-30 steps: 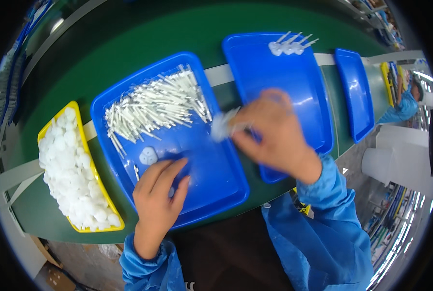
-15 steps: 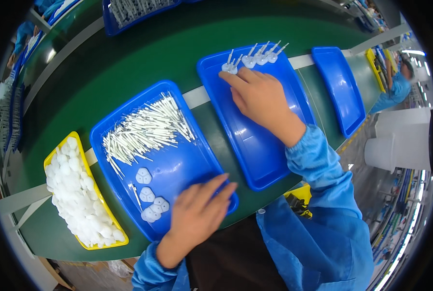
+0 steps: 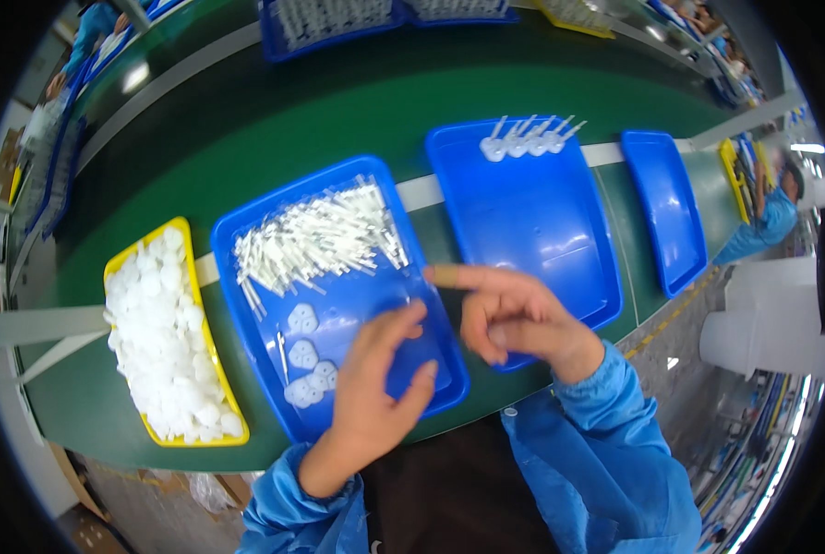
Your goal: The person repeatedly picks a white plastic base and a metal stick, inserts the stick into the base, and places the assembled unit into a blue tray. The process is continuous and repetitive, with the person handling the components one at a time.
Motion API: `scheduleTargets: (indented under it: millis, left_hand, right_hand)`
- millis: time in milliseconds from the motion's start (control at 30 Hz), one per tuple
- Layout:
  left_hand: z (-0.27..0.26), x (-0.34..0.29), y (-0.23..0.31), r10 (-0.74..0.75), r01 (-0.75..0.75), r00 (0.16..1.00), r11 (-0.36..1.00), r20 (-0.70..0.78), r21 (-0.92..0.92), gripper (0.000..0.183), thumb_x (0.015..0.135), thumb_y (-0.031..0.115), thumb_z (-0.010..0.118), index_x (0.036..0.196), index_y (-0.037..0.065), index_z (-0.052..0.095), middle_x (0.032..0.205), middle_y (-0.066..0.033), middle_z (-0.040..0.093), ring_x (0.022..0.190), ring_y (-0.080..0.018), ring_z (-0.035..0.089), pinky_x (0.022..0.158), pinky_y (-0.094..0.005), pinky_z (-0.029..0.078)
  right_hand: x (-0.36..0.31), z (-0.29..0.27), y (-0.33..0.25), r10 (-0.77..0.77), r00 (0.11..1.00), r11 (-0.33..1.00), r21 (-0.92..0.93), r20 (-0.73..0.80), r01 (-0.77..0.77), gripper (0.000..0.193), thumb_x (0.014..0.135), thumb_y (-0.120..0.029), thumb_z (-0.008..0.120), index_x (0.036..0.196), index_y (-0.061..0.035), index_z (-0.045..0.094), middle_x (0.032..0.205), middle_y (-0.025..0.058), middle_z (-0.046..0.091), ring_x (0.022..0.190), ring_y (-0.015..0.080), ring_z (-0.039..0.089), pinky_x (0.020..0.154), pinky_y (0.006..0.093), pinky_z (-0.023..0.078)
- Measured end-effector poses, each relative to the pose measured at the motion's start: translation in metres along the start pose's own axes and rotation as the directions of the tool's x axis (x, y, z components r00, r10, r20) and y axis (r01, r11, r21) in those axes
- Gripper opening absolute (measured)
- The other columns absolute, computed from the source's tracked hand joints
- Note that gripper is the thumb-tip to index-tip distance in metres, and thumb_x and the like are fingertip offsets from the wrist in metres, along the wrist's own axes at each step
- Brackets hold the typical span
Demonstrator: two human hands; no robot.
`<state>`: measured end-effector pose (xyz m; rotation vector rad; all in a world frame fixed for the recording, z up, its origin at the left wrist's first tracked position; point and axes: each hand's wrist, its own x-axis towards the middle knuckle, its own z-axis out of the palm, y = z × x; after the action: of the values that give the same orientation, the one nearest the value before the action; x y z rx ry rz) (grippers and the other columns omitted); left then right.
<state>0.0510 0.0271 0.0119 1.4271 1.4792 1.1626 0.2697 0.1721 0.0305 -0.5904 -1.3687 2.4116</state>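
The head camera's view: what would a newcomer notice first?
Probably the heap of thin white sticks in the blue tray beneath the left hand. Left of it, a yellow tray is piled with white lumps; right of it, a second blue tray carries stick-topped pale pieces lined along its far edge.

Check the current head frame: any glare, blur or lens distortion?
Head view: pale glare on the middle blue rectangular plastic tray; head view: the bare left hand looks slightly blurred, mostly at the fingers; head view: fisheye distortion bows the edges of the long green tabletop.
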Motion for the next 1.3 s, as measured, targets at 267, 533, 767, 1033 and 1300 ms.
scheduleTargets:
  millis: [267, 533, 767, 1033, 1300]
  left_hand:
    - [-0.037, -0.003, -0.003, 0.053, -0.066, 0.987, 0.994, -0.151, -0.084, 0.047, 0.093, -0.009, 0.082, 0.138, -0.002, 0.073, 0.114, -0.0117, 0.078, 0.1, -0.0167, 0.073, 0.091, -0.0313, 0.058]
    - [-0.037, -0.022, -0.014, -0.124, 0.045, 0.987, 0.832, -0.106, -0.553, 0.041, 0.095, -0.005, 0.084, 0.135, 0.002, 0.079, 0.114, -0.0112, 0.083, 0.1, -0.0162, 0.076, 0.089, -0.0299, 0.06]
    - [-0.048, -0.02, -0.001, -0.067, 0.029, 0.985, 0.972, -0.16, -0.233, 0.031, 0.092, -0.006, 0.084, 0.122, -0.001, 0.081, 0.115, -0.0154, 0.082, 0.103, -0.0233, 0.079, 0.091, -0.0354, 0.063]
    - [-0.073, -0.011, 0.002, 0.526, -0.431, 0.849, 0.632, 0.051, 0.644, 0.032, 0.077, 0.009, 0.09, 0.109, 0.007, 0.086, 0.108, -0.0066, 0.081, 0.088, -0.0236, 0.075, 0.071, -0.0317, 0.057]
    - [-0.075, -0.009, 0.014, 0.591, -0.492, 0.783, 0.393, 0.196, 0.777, 0.023, 0.081, 0.011, 0.082, 0.104, 0.007, 0.085, 0.097, -0.0036, 0.08, 0.084, -0.0194, 0.074, 0.066, -0.0292, 0.054]
  right_hand:
    - [0.0, 0.05, 0.022, 0.084, 0.976, 0.939, 0.311, 0.202, -0.145, 0.102, 0.091, -0.018, 0.066, 0.179, 0.0021, 0.018, 0.081, 0.0084, 0.068, 0.071, 0.0119, 0.062, 0.067, 0.0252, 0.048]
    - [0.008, 0.069, 0.036, -0.076, 0.982, 0.871, -0.468, 0.17, 0.149, 0.083, 0.092, -0.007, 0.062, 0.173, -0.0111, 0.046, 0.085, 0.0019, 0.07, 0.069, 0.0157, 0.064, 0.071, 0.0276, 0.051]
    - [0.026, 0.058, 0.04, -0.551, 0.767, -0.159, -0.943, 0.33, 0.292, 0.056, 0.082, -0.013, 0.084, 0.136, -0.0258, 0.082, 0.072, -0.0064, 0.054, 0.061, 0.0117, 0.056, 0.061, 0.0296, 0.043]
    - [0.026, 0.056, 0.036, -0.494, 0.786, -0.138, -0.926, 0.371, 0.351, 0.043, 0.084, -0.016, 0.083, 0.127, -0.0217, 0.084, 0.073, -0.0065, 0.054, 0.063, 0.0115, 0.056, 0.064, 0.0285, 0.045]
    - [0.027, 0.059, 0.036, -0.468, 0.793, -0.082, -0.913, 0.389, 0.4, 0.047, 0.081, -0.014, 0.082, 0.128, -0.0129, 0.082, 0.075, -0.0052, 0.058, 0.066, 0.0147, 0.058, 0.066, 0.0309, 0.047]
